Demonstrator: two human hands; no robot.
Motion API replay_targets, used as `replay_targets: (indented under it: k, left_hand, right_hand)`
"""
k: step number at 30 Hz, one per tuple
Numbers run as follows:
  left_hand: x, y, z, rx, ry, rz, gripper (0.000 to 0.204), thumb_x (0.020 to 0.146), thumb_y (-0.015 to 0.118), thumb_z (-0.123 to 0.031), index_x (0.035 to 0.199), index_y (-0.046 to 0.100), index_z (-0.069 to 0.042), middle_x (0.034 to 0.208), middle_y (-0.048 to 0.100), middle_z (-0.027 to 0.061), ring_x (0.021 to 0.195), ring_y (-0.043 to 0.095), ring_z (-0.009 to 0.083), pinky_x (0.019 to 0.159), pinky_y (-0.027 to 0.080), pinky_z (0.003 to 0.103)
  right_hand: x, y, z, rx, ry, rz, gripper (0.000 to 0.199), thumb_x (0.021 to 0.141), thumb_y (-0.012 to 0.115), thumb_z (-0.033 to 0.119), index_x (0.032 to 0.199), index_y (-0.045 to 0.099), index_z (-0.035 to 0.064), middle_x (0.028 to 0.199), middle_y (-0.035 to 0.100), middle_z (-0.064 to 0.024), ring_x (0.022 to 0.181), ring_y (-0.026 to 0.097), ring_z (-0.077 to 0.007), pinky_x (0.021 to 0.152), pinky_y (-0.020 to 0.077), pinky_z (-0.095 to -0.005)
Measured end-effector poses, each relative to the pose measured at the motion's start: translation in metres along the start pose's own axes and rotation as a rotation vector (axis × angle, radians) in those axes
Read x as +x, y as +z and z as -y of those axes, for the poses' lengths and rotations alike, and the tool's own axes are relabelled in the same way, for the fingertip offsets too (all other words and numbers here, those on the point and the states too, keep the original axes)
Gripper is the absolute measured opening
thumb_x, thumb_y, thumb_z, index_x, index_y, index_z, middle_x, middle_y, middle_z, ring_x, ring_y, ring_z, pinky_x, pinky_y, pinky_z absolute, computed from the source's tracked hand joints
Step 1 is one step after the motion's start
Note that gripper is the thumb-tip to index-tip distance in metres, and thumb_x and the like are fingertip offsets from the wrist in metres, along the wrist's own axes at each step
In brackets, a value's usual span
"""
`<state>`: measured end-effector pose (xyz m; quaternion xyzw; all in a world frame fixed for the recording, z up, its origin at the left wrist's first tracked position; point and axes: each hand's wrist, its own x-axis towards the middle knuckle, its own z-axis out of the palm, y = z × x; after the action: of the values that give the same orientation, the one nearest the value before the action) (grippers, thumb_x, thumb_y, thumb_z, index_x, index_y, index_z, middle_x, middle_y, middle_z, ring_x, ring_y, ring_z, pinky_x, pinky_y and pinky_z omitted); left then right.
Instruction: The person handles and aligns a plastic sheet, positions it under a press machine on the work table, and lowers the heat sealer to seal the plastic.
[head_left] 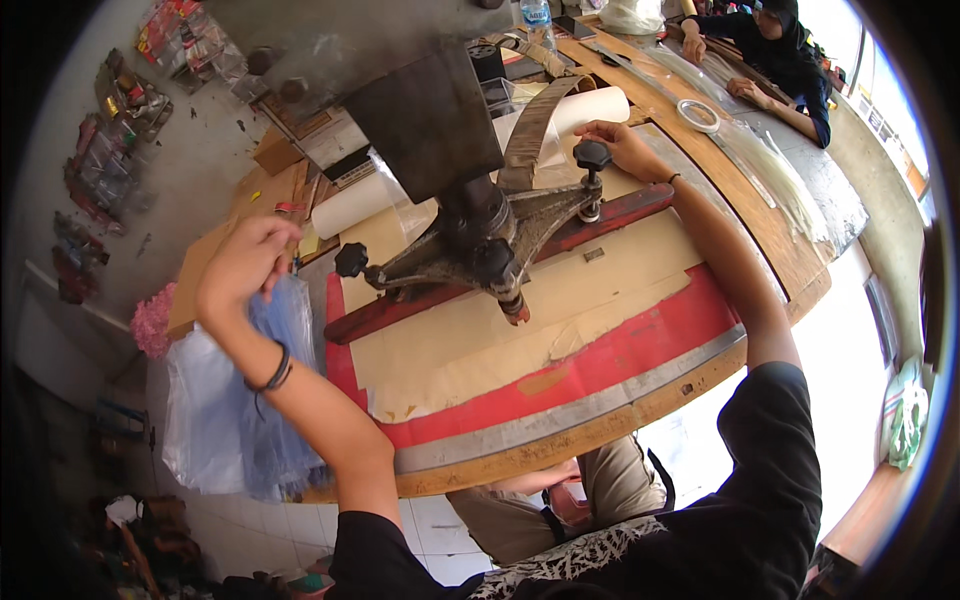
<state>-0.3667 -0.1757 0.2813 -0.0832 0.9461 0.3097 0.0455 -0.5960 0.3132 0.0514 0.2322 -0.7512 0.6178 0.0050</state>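
Note:
My left hand (247,262) is raised off the table's left side, fingers loosely bent and apart, with nothing visible in it. Just below it, a pile of clear bluish plastic bags (245,400) hangs over the edge. My right hand (622,148) reaches behind the right end of a dark red bar (625,212), fingers drawn together beside a white roll (597,108); whatever they may pinch is too small to tell. Between my arms stands a press head (470,215), its dark metal bracket and black knobs above the bar. Tan sheeting (480,350) covers the bed, bordered by a red strip (640,340).
Another white roll (350,207) lies behind the bar on the left. Across the table a co-worker (775,65) handles clear plastic strips, near a roll of tape (698,116). A water bottle (537,22) stands at the back. A cardboard box (200,265) sits beyond my left hand.

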Motion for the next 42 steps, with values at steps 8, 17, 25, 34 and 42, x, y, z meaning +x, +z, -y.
replay_targets:
  k: [8,17,25,34,42]
  left_hand:
    - [-0.117,0.045,-0.052,0.019,0.458,0.071,0.024,0.096,0.059,-0.017,0.108,0.067,0.002,0.08,0.07,0.0121,0.071,0.067,0.0221,0.065,0.053,0.035]
    - [-0.074,0.15,-0.045,0.631,0.4,0.374,0.025,0.091,0.055,-0.018,0.09,0.066,0.005,0.101,0.069,0.0219,0.098,0.065,0.0381,0.09,0.051,0.043]
    - [-0.073,0.203,0.005,0.554,0.234,0.161,0.064,0.099,0.047,-0.027,0.145,0.029,0.013,0.089,0.066,0.0325,0.094,0.067,0.0417,0.083,0.054,0.048]
    - [-0.071,0.224,-0.002,0.714,0.244,-0.011,0.061,0.103,0.042,-0.037,0.143,0.039,0.008,0.069,0.065,0.0231,0.071,0.068,0.0394,0.07,0.055,0.048]
    - [-0.069,0.221,0.008,0.808,0.258,-0.095,0.065,0.103,0.04,-0.043,0.138,0.046,0.012,0.077,0.07,0.0168,0.076,0.071,0.032,0.071,0.056,0.042]
  right_hand:
    - [-0.044,-0.049,0.045,-0.5,-0.158,-0.394,0.025,0.099,0.055,0.015,0.116,0.067,0.0015,0.089,0.072,-0.0072,0.075,0.065,-0.0118,0.074,0.0525,-0.0263]
    - [-0.14,-0.025,0.184,-0.27,-0.027,0.281,0.02,0.088,0.054,0.012,0.094,0.069,0.0008,0.081,0.063,-0.0003,0.068,0.054,-0.0053,0.06,0.046,-0.0243]
    - [-0.162,0.026,0.159,-0.607,-0.022,0.736,0.045,0.09,0.066,0.014,0.134,0.059,0.0072,0.067,0.069,-0.0097,0.059,0.068,-0.0203,0.058,0.0522,-0.03]
    - [-0.166,0.067,0.15,-0.977,-0.013,0.479,0.059,0.094,0.065,0.027,0.144,0.046,0.0022,0.056,0.056,-0.0161,0.054,0.058,-0.0353,0.059,0.0449,-0.044]
    - [-0.164,0.078,0.138,-1.047,-0.076,0.45,0.054,0.097,0.06,0.037,0.139,0.053,0.0031,0.054,0.055,-0.0154,0.055,0.057,-0.0335,0.06,0.0446,-0.0428]
